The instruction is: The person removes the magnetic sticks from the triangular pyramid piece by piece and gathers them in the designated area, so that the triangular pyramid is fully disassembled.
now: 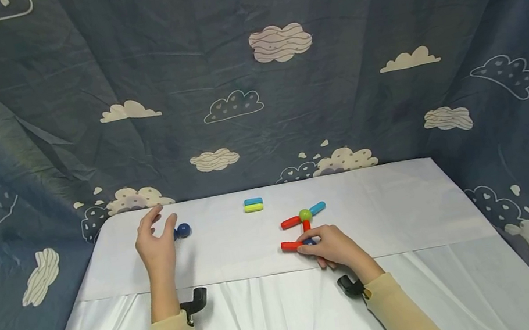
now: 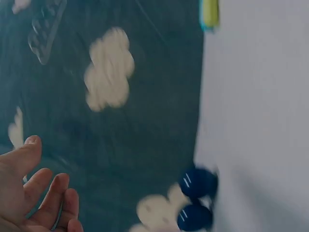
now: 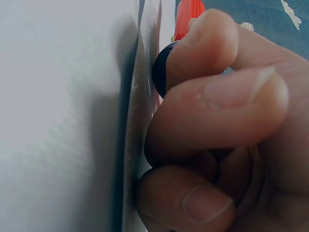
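My right hand (image 1: pixel 334 244) pinches a dark blue ball (image 1: pixel 309 242) between thumb and fingers. A red rod (image 1: pixel 291 246) sticks out leftward from that ball; another red rod (image 1: pixel 306 225) runs up to a green ball (image 1: pixel 306 215). From the green ball branch a red rod (image 1: pixel 290 223) to the left and a blue rod (image 1: pixel 317 208) to the right. At the table's left, my left hand (image 1: pixel 157 249) is raised, thumb and fingers apart, holding nothing. Close beside it are two dark blue balls (image 2: pixel 198 182), one partly hidden by the hand in the head view.
Side by side near the table's back edge lie a blue rod (image 1: pixel 252 201) and a yellow rod (image 1: pixel 253 208). A white cloth covers the table (image 1: pixel 389 208). Behind and around it hangs a dark curtain (image 1: pixel 228 77) with cloud prints.
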`<state>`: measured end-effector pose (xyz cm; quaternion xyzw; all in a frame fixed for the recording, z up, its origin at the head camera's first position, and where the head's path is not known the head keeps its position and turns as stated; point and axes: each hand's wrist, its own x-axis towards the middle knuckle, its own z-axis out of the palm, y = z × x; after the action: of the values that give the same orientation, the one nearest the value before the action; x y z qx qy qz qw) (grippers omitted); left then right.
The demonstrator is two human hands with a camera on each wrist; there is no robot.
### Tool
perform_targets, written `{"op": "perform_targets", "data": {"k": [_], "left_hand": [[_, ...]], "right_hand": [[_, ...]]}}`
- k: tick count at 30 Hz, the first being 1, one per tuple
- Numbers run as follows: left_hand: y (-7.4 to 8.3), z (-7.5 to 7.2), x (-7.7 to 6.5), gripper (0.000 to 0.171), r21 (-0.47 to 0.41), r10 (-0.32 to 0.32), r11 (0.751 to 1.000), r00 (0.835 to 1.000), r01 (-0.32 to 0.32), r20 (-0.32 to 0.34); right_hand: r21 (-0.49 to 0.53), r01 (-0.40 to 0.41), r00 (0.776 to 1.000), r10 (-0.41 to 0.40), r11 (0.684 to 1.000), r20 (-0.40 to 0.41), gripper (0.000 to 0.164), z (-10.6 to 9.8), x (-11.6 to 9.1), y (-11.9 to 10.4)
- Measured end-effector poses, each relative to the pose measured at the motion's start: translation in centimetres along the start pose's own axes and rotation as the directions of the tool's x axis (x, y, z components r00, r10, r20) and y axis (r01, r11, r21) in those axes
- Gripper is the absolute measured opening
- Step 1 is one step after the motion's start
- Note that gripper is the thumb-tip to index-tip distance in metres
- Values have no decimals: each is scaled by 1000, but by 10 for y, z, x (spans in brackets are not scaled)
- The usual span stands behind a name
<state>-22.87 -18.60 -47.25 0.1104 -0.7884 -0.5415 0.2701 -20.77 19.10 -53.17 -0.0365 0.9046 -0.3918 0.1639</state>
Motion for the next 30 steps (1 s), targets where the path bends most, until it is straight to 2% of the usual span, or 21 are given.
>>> {"op": "perform_targets", "data": {"k": [3, 6, 10, 12, 14, 19, 21, 23, 26, 28, 30], "left_hand": [[14, 11, -14, 43, -34, 59, 998, 997, -57, 54], [19, 28, -30, 41, -70, 102, 993, 986, -94, 130], [22, 58, -53, 41, -90, 112, 992, 955, -90, 276], [22, 74, -65, 41, -79, 109, 993, 927, -86, 360], [22, 88, -76, 41, -69, 122, 992, 891, -103, 438], [14, 112, -97, 35, -22, 130, 989, 782, -148, 610], [11, 117, -103, 33, 2, 114, 988, 747, -152, 655], [8, 120, -107, 32, 21, 100, 987, 723, -156, 684], [3, 125, -111, 32, 55, 78, 984, 696, -167, 714], [0, 128, -114, 29, 74, 75, 980, 685, -185, 724], [-1, 131, -117, 27, 87, 65, 979, 683, -186, 727]], "right_hand": [[-1, 1, 1000, -1, 1000, 1, 38, 0, 0, 0], [9, -3, 1000, 3, 1000, 1, 38, 0, -1, -1], [21, -13, 1000, 13, 1000, 3, 38, 0, -2, -3], [14, -15, 1000, 15, 1000, 1, 38, 0, -2, -3], [3, -17, 1000, 17, 1000, -2, 38, 0, -2, -3], [-1, -12, 1000, 12, 1000, -8, 36, 0, -2, -2], [-1, -3, 1000, 3, 1000, -4, 35, 1, -1, -2], [-6, 6, 1000, -6, 1000, 2, 36, 1, -2, -2], [-14, 18, 1000, -17, 1000, 14, 37, 2, -3, -4], [-15, 29, 999, -29, 999, 21, 39, 3, -4, -5], [-9, 37, 999, -36, 999, 35, 40, 2, -5, -6]]}}
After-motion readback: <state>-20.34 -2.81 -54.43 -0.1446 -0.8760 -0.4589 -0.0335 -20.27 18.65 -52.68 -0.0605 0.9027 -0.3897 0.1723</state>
